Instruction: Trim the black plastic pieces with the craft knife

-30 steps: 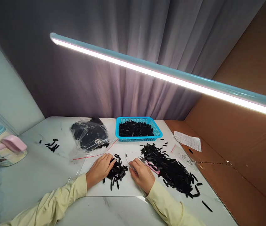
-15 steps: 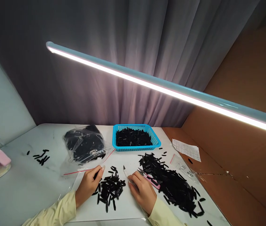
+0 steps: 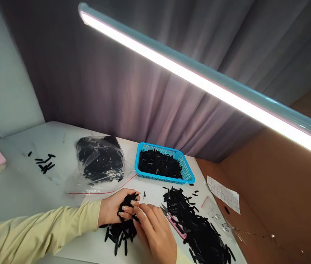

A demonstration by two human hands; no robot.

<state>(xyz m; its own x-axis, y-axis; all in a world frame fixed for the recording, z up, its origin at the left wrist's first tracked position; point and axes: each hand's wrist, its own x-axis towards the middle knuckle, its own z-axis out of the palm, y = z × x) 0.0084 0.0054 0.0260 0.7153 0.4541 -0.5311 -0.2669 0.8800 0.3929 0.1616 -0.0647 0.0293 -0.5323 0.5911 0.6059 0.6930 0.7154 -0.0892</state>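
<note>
Hands meet over black pieces [image 3: 119,231] — left hand [image 3: 117,207] cupping some, right hand [image 3: 155,229] pinching a blade [image 3: 144,197].

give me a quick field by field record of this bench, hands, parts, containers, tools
left hand: closed around a clump of small black parts
right hand: fingers at that clump, holding a thin blade that sticks up
loose parts under hands: small pile on a white sheet
large pile: black parts, right of the hands
snips: pink handles, at the large pile's edge
basket: blue, holds black parts
bag: clear plastic, black parts inside
printed slip: on the cardboard
stray parts: far left of the table
</note>
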